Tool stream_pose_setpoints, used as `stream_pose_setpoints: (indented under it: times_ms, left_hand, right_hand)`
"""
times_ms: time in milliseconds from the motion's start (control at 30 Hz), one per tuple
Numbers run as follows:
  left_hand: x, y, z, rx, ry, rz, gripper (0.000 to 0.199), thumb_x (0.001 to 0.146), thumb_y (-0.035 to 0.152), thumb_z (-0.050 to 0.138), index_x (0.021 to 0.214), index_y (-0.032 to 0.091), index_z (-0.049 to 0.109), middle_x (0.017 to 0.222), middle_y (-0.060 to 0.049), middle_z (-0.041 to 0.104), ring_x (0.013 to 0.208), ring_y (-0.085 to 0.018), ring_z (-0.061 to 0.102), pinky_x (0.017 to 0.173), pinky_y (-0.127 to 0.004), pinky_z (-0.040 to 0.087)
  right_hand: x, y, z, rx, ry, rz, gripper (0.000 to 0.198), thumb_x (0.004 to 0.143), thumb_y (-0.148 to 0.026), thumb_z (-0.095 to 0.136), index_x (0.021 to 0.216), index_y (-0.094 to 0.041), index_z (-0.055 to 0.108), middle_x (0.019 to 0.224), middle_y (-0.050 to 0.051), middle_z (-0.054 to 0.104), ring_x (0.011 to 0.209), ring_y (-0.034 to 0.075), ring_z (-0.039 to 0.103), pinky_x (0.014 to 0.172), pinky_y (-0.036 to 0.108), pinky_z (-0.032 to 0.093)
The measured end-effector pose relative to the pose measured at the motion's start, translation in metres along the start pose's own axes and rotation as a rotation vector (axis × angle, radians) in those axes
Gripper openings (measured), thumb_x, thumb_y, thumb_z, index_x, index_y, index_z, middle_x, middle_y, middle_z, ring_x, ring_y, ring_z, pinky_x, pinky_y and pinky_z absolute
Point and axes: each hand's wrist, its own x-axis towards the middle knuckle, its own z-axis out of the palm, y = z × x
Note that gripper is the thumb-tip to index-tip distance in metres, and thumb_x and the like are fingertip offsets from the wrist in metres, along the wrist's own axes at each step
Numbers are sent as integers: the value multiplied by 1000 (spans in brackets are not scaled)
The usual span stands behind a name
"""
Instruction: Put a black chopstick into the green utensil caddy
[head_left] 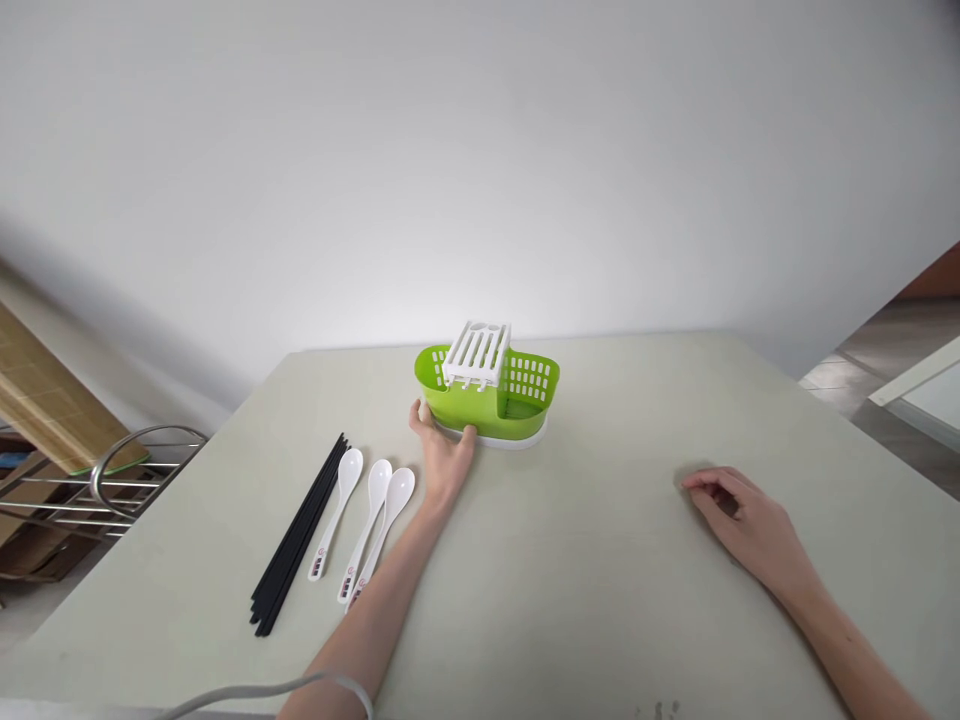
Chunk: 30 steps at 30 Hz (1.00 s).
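A big white wall (480, 180) is standing at the far side, and a pale table (600, 560) is reaching toward us from it. On the left, past the table's edge, a shiny metal rack (96, 480) is standing, and a long tan board (67, 390) is leaning there. The green basket (469, 405) is sitting near the middle of the table, toward the far side, with its white base (517, 442) showing under it. It is resting just beyond our left hand (444, 455) and far to the left of our right hand (754, 525).

With our left hand we are holding the basket low on its near left side, thumb in front and fingers around the left end. We are resting our right hand on the right part of the table, loose and free, with its fingers softly bent. A bunch of black sticks (298, 540) is lying on the left. Three white spoons (379, 482) are lying between the sticks and our left arm, which is hiding one handle's tip. A white slotted piece (476, 352) is sitting on top of the basket, and its little hooks (466, 384) are pointing toward us.
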Motion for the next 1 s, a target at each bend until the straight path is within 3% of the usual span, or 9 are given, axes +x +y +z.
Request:
stream_pose_setpoints:
  times_ms: [133,400,500,633,767,1000]
  left_hand:
    - [-1,8,0,-100,-29,-58,95,83,26,73,155,26,11,155,-19,50,139,-28,57,118,-48,46]
    - [-16,22,8,-52,-160,29,99,79,42,85,153,26,22,154,-20,50,145,-33,51,117,-53,43]
    - [-20,28,7,1,-240,115,73,88,38,77,147,24,36,146,-16,57,136,-30,58,114,-51,47]
    - [-23,33,6,39,-372,276,32,93,28,67,124,24,61,132,-11,65,126,-27,64,112,-48,50]
    - [-28,36,6,72,-532,440,36,91,22,67,127,26,63,139,-9,66,131,-27,63,115,-49,50]
    - [-39,42,6,209,-714,652,37,97,21,59,134,23,61,162,-11,51,145,-28,53,119,-48,47]
  right_hand:
    - [0,2,0,-1,-3,0,32,90,-51,53,91,-26,73,100,6,73,76,22,64,71,36,51]
    - [0,7,0,5,-16,-7,32,93,-51,52,95,-26,72,103,6,73,79,22,63,74,36,51]
    - [0,6,0,1,-13,-12,32,93,-50,52,95,-25,73,103,7,73,78,22,63,73,35,50]
    - [1,5,0,-1,-11,-13,32,92,-50,53,93,-25,73,101,7,73,77,21,63,72,35,50]
    - [2,6,1,-6,0,-8,32,91,-51,53,92,-26,73,100,6,73,77,21,63,72,35,50]
    - [1,9,1,3,-2,-11,30,91,-50,54,93,-26,73,99,5,72,78,21,62,73,35,50]
